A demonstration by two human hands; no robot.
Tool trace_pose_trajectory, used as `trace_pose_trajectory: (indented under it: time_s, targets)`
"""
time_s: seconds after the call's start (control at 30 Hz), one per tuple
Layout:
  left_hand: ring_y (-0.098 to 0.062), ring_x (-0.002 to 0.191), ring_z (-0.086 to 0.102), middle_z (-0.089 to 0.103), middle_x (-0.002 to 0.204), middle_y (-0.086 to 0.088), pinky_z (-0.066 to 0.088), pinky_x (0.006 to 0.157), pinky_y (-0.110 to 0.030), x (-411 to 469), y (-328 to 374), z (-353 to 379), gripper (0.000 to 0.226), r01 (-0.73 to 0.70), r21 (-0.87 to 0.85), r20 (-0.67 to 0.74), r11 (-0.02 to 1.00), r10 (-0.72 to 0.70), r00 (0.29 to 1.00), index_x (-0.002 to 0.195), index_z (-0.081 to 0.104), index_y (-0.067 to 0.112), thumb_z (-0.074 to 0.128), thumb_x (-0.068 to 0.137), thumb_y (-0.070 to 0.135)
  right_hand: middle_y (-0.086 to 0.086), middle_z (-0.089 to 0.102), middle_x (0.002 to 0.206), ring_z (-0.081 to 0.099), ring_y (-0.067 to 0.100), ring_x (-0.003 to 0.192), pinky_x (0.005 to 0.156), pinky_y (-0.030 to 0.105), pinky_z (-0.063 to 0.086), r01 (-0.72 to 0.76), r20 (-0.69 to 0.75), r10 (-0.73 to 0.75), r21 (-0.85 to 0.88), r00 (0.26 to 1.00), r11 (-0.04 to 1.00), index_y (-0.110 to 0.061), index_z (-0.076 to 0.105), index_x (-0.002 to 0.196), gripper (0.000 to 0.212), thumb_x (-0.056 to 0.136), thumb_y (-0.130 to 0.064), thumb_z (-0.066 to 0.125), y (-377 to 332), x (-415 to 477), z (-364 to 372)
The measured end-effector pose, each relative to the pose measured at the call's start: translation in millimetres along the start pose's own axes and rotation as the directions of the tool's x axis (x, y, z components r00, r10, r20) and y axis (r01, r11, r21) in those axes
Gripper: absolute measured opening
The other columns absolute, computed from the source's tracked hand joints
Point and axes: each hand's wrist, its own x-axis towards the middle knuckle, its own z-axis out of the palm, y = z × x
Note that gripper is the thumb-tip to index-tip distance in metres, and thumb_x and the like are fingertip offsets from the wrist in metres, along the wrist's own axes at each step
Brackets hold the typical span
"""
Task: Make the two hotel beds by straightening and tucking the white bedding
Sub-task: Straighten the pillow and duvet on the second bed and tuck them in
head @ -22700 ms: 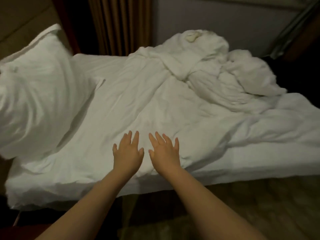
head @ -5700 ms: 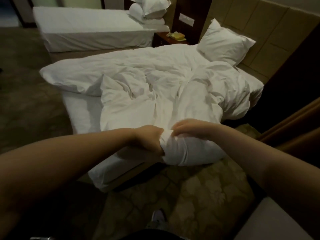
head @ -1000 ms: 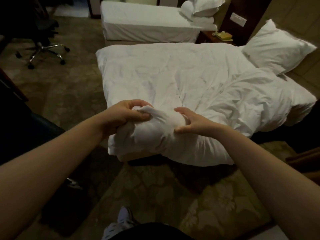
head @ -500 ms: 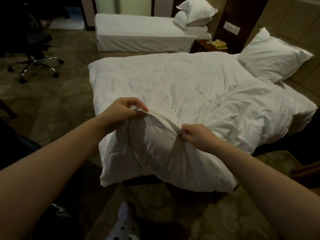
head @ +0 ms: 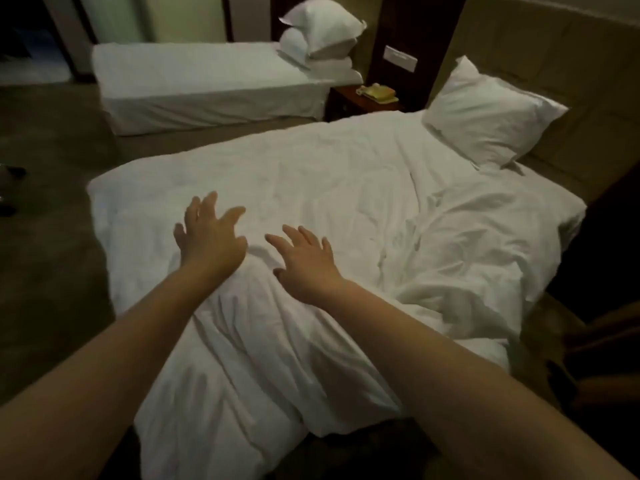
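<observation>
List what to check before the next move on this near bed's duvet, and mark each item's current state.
1. Hands free: left hand and right hand both open, fingers spread, holding nothing: ok.
2. Palms pressing the duvet: cannot tell.
3. Duvet flat: bunched folds on the person's right, toward the pillow: not ok.
4. Near corner tucked: it hangs loose over the bed's edge: not ok.
5. Pillow at the headboard: ok.
6. Far bed smooth, with stacked pillows at its head: ok.
</observation>
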Motion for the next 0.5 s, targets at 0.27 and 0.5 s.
trace_pose_trajectory:
  time_s: [0.27,0.5]
  targets:
    - [-0.026,0.145,0.001,0.013,0.158,-0.004,0.013,0.114,-0.051,12,145,91,0.05,-0.256,-0.02,0.251,0.967,0.252,0.935,0.143,0.036,0.033,0.048,0.095,0.031,-0.001,0.016,0.159,0.005,0.022,0.147,0.116,0.052,0.002,-0.332,-0.028,0.331,-0.058,0.943,0.941,-0.03,0.024,0.149,0.056,0.097,-0.025,0.044,164,-59,-31]
    - [-0.026,0.145,0.003,0.017,0.157,-0.005,0.015,0.114,-0.051,-12,320,151,0.049,-0.4,-0.07,0.25,0.914,0.404,0.88,0.143,0.037,0.031,0.048,0.095,0.031,-0.002,0.021,0.157,0.01,0.021,0.145,0.116,0.05,0.004,-0.451,-0.114,0.447,-0.008,0.887,0.892,-0.03,0.027,0.148,0.055,0.096,-0.024,0.044,316,-143,-68]
